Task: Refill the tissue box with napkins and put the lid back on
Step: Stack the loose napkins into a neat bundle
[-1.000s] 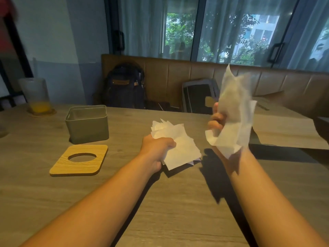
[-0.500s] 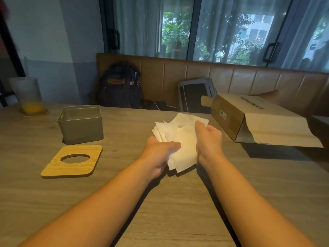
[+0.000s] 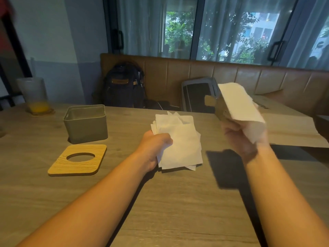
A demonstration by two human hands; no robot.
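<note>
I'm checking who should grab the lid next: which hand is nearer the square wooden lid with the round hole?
Left. The left hand, holding a stack of white napkins, sits just right of the square wooden lid; the right hand, raising another napkin, is farther right.

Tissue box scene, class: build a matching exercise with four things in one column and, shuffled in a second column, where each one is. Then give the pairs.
Things
1. wooden lid
2. tissue box
3. napkin stack
4. single napkin

Places
A. raised in the right hand
B. flat on the table, nearer than the box
C. gripped in the left hand
D. standing open, beyond the lid

Pairs: 1-B, 2-D, 3-C, 4-A
</note>
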